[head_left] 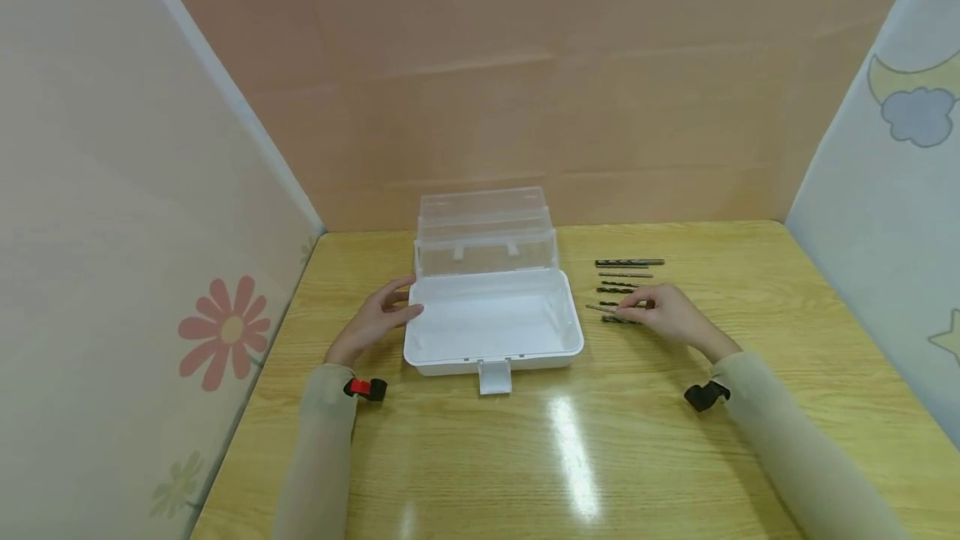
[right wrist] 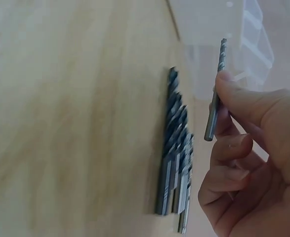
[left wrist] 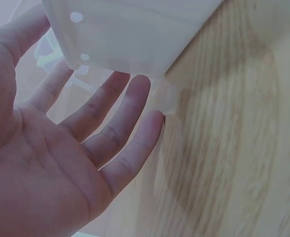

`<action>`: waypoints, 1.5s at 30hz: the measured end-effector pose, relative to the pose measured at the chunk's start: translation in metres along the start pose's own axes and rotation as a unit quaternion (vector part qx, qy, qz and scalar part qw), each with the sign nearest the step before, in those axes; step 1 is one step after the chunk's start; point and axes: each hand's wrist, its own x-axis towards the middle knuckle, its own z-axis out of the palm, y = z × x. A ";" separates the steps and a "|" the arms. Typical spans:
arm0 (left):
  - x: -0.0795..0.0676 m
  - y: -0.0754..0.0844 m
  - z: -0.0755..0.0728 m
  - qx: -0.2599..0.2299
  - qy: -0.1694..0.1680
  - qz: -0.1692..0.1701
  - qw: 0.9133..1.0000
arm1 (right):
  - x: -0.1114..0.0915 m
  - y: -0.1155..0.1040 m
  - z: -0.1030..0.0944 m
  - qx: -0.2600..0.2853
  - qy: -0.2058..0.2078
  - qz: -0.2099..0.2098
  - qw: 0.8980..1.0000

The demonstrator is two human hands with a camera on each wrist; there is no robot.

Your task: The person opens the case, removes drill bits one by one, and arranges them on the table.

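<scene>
A white plastic box point(head_left: 491, 319) stands with its clear lid point(head_left: 483, 227) raised at the back. My left hand point(head_left: 375, 319) rests at its left side, thumb lying over the rim. In the left wrist view the other fingers point(left wrist: 117, 116) are spread and nearly straight, their tips by the box's lower edge. To the right of the box, my right hand point(head_left: 667, 315) pinches a slim metal drill bit point(right wrist: 213, 113) between thumb and index finger. Its fluted tip points away from the hand. Under and beyond that hand lie several other drill bits point(right wrist: 172, 148), dark and silver.
The drill bits lie in a rough column on the wooden table point(head_left: 465, 457), with a thick one point(head_left: 630, 262) at the far end. A latch flap point(head_left: 495, 377) hangs at the box's front. Walls enclose the table at left, right and back.
</scene>
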 end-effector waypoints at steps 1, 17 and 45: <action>0.000 0.001 0.000 0.000 0.001 0.000 1.000 | -0.002 0.003 0.001 -0.005 0.001 -0.001 1.000; -0.002 -0.001 -0.002 -0.004 0.004 -0.013 1.000 | -0.021 0.023 0.003 -0.057 0.001 -0.019 0.998; -0.003 0.000 -0.003 -0.003 0.000 -0.004 1.000 | -0.023 0.032 0.006 -0.038 0.008 -0.008 0.999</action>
